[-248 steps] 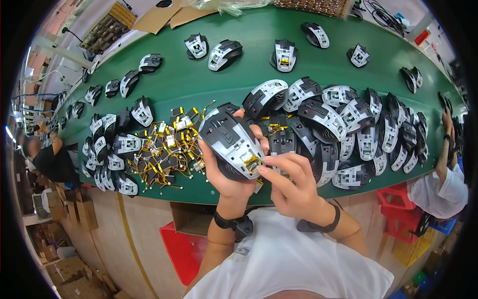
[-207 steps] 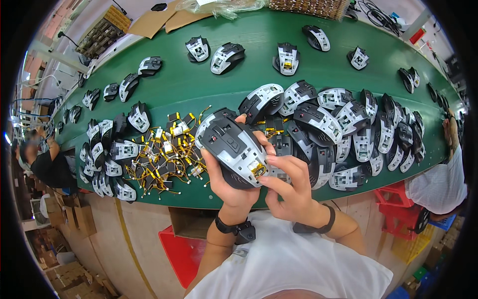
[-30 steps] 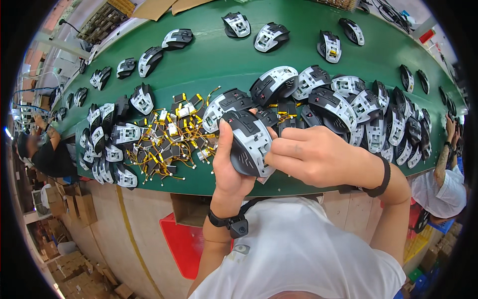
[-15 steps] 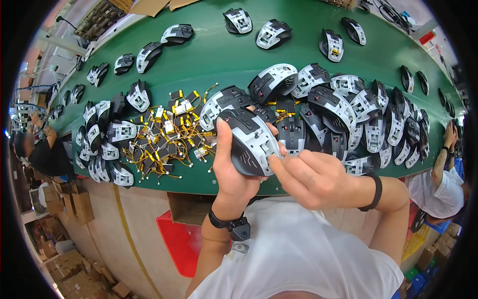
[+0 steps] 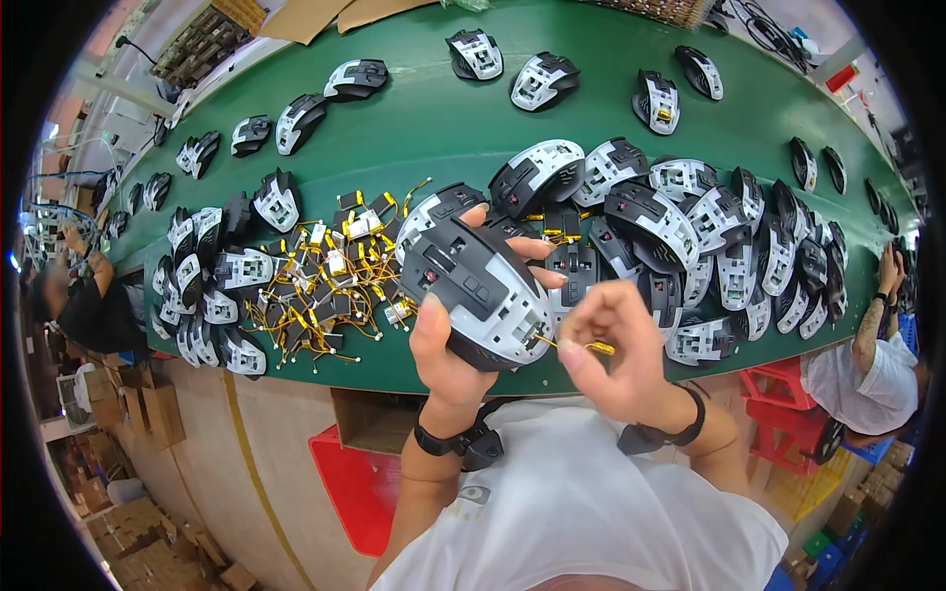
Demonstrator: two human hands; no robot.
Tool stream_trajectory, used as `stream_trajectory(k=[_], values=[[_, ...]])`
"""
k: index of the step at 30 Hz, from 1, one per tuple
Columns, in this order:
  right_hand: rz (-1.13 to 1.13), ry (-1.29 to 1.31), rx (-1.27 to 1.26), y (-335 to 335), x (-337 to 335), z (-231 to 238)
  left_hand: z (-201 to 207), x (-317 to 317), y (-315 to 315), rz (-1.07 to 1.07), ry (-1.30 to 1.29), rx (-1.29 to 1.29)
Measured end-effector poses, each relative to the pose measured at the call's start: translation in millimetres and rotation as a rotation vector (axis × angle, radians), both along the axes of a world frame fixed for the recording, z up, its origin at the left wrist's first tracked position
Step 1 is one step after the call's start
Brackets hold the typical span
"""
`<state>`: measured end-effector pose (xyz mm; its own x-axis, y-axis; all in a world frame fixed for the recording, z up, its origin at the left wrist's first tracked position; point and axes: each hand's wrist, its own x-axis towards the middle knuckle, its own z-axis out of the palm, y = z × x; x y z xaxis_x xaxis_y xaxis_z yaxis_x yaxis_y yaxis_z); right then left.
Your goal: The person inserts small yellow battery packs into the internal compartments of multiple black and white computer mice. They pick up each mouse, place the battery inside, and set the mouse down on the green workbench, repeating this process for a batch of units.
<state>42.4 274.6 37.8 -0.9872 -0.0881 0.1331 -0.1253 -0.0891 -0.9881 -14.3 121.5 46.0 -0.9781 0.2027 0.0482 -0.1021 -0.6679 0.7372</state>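
My left hand [image 5: 445, 369] is closed around a black and light-grey computer mouse [image 5: 478, 286], its thumb on the near side and its fingers over the far side. The mouse is held tilted above the table's near edge, with its cut-out rear end toward my right hand. My right hand [image 5: 631, 369] is closed just beside that end, on a small battery with a yellow end [image 5: 599, 348], mostly hidden by the fingers. A thin wire [image 5: 544, 341] runs from the mouse's rear opening to this hand.
Loose batteries with yellow wires [image 5: 330, 271] are heaped left of the held mouse. Many more mice [image 5: 714, 222] crowd the right side, with another cluster [image 5: 202, 261] at left. Other mice stand along the back of the green table [image 5: 424, 118]. A co-worker [image 5: 867, 360] sits at right.
My right hand has drawn back from the mouse's rear edge and turned, so the yellow battery end and wire now show. The mouse has shifted slightly down and left in my left hand.
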Motion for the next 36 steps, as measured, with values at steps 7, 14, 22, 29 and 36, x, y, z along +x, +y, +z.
stream_trajectory(k=[7, 14, 22, 29, 36], values=[[0.363, -0.484, -0.236, 3.5, -13.5, 19.2, -1.9, 2.5, -3.7, -0.040, 0.041, 0.013], [0.364, -0.506, -0.314, 2.9, -13.9, 21.9, 2.3, 6.5, -3.6, -0.057, 0.075, 0.034], [0.349, -0.483, -0.345, -1.1, -8.5, 4.3, 1.9, 11.5, -2.6, -0.030, 0.070, -0.004], [0.436, -0.645, -0.284, 5.9, -13.1, 5.6, -3.6, 12.0, -2.5, 0.013, 0.154, -0.087], [0.136, -0.410, -0.591, 25.2, 3.9, 13.5, -11.3, -6.5, -12.5, 0.082, 0.075, 0.020]])
